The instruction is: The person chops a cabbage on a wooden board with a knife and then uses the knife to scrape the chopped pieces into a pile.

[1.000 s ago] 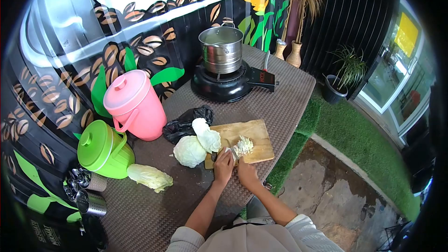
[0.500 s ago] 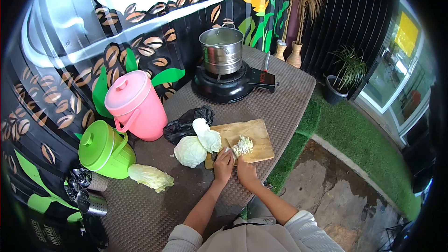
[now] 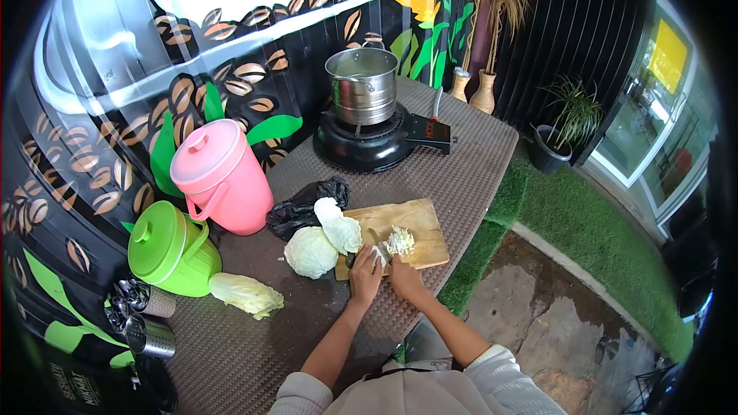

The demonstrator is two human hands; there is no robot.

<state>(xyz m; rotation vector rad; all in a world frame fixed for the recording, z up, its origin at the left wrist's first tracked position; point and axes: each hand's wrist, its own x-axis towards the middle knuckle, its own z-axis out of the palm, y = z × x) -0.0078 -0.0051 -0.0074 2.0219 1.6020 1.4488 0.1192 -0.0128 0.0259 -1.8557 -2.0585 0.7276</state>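
Note:
On a wooden cutting board [image 3: 430,234] lies a small heap of finely chopped cabbage [image 3: 400,240]. My right hand [image 3: 403,277] is closed at the board's near edge around the handle of a knife [image 3: 374,236], whose blade points away from me. Beside it, my left hand [image 3: 365,273] presses its fingers down on a pale piece of cabbage [image 3: 381,253] against the blade; the fingers hide most of that piece. A cabbage head [image 3: 310,252] and a loose cabbage leaf [image 3: 338,227] rest at the board's left side.
A steel pot [image 3: 362,88] stands on a black portable stove [image 3: 361,142] at the back. To the left are a pink lidded jug [image 3: 231,184], a green lidded jug [image 3: 177,250], a napa cabbage [image 3: 246,294] and a black plastic bag [image 3: 296,211]. Steel cutlery holders [image 3: 151,336] stand far left.
The knife blade shows slightly more beside my left fingers, and both hands have shifted only a little. The view has moved slightly; everything else stays in place.

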